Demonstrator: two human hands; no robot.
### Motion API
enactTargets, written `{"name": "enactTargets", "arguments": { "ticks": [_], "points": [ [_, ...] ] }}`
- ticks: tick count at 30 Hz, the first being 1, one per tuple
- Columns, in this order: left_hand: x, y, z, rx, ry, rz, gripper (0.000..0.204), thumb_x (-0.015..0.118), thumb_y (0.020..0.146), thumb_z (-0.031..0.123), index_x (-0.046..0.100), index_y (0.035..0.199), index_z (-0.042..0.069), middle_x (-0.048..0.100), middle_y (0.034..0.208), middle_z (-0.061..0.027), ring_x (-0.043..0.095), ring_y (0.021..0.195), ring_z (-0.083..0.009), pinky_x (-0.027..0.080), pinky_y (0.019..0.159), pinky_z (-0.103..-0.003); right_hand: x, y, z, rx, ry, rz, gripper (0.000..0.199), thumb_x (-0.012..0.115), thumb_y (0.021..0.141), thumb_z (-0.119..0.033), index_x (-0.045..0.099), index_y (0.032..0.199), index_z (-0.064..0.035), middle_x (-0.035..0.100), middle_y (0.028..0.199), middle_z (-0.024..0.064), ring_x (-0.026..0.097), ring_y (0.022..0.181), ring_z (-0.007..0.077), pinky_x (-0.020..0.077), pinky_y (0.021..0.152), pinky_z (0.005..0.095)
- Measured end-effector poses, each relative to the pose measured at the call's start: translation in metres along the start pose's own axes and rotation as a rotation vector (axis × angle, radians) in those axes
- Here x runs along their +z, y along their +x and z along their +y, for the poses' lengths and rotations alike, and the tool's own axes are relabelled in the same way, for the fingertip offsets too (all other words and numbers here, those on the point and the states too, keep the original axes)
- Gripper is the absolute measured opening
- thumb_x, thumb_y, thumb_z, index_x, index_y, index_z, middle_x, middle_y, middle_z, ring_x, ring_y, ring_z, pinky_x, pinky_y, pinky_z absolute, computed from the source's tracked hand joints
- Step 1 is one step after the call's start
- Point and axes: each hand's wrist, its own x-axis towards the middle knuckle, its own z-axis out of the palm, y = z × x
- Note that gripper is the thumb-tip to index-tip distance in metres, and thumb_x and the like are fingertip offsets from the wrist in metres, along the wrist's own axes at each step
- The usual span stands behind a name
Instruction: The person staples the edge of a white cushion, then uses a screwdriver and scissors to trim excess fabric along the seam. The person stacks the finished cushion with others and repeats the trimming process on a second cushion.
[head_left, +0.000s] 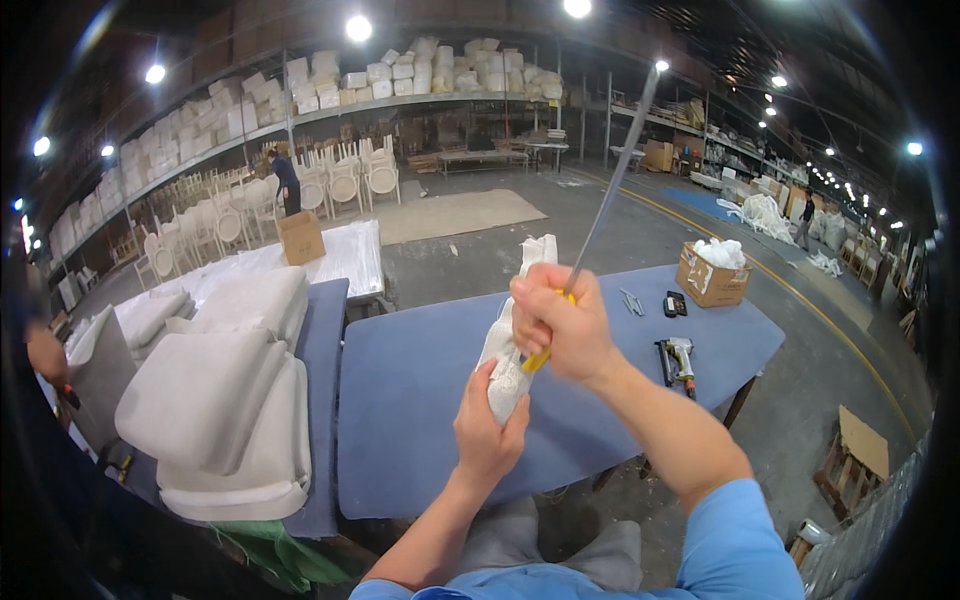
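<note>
My right hand (568, 322) is closed around the yellow handle of a tool with a long thin metal shaft (606, 208). The shaft rises up and to the right above the table, and its exact kind is hard to make out. Below it, my left hand (482, 430) grips the near end of a long, narrow, white fabric-covered piece (498, 345). That piece stands tilted away from me over the blue table (410, 420). My right fist crosses in front of its middle, hiding part of it; whether the fist touches it I cannot tell.
On the table's right lie a staple gun (680, 365), a small black case (675, 304), staple strips (632, 302) and a cardboard box (714, 275) with white stuffing. Grey cushions (225, 400) are stacked on the left table, where another person's hand (46, 355) shows.
</note>
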Motion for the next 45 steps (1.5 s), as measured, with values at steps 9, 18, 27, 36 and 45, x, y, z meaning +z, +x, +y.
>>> {"name": "enactTargets", "arguments": {
  "ticks": [9, 18, 27, 36, 45],
  "points": [
    [0.002, -0.002, -0.008, -0.043, 0.005, -0.049, 0.06, 0.073, 0.092, 0.012, 0.047, 0.144, -0.006, 0.065, 0.127, -0.0272, 0.068, 0.113, -0.0386, 0.053, 0.097, -0.043, -0.001, 0.014, -0.007, 0.14, -0.088, -0.055, 0.029, 0.065, 0.102, -0.014, 0.053, 0.077, -0.0089, 0.048, 0.057, -0.0001, 0.049, 0.049, 0.0125, 0.043, 0.05, 0.0303],
    [0.003, -0.003, -0.015, -0.065, -0.057, -0.073, 0.063, 0.071, 0.095, 0.01, 0.043, 0.149, -0.007, 0.066, 0.126, -0.02, 0.066, 0.113, -0.024, 0.052, 0.1, -0.037, -0.011, 0.018, -0.003, 0.125, -0.061, -0.042, 0.032, 0.067, 0.103, -0.022, 0.056, 0.075, -0.0097, 0.048, 0.056, -0.0019, 0.045, 0.045, 0.0075, 0.0382, 0.045, 0.0271],
    [0.003, -0.007, -0.011, -0.11, -0.075, -0.111, 0.064, 0.07, 0.095, 0.008, 0.041, 0.15, -0.008, 0.066, 0.127, -0.0183, 0.065, 0.115, -0.0225, 0.051, 0.101, -0.035, -0.003, 0.015, -0.01, 0.094, 0.121, -0.049, 0.036, 0.07, 0.101, -0.021, 0.052, 0.072, -0.0104, 0.048, 0.056, -0.0024, 0.046, 0.046, 0.0075, 0.0397, 0.045, 0.0274],
    [0.003, -0.003, -0.016, -0.061, -0.091, -0.154, 0.064, 0.071, 0.096, 0.011, 0.042, 0.15, -0.005, 0.064, 0.13, -0.016, 0.063, 0.116, -0.0214, 0.05, 0.102, -0.036, -0.013, 0.005, -0.008, 0.102, 0.205, 0.095, 0.028, 0.07, 0.101, -0.018, 0.055, 0.078, -0.0119, 0.051, 0.058, -0.0029, 0.047, 0.046, 0.0074, 0.0372, 0.044, 0.0247],
    [-0.052, 0.059, -0.032, -0.288, -0.207, -0.198, 0.062, 0.072, 0.095, 0.013, 0.045, 0.15, 0.001, 0.057, 0.138, -0.017, 0.057, 0.124, -0.0225, 0.048, 0.104, -0.036, -0.138, -0.067, -0.03, -0.195, 0.17, 0.543, 0.044, 0.055, 0.11, -0.043, 0.051, 0.079, -0.0112, 0.045, 0.057, 0.0005, 0.05, 0.051, 0.0147, 0.0457, 0.052, 0.0315]
  ]
}}
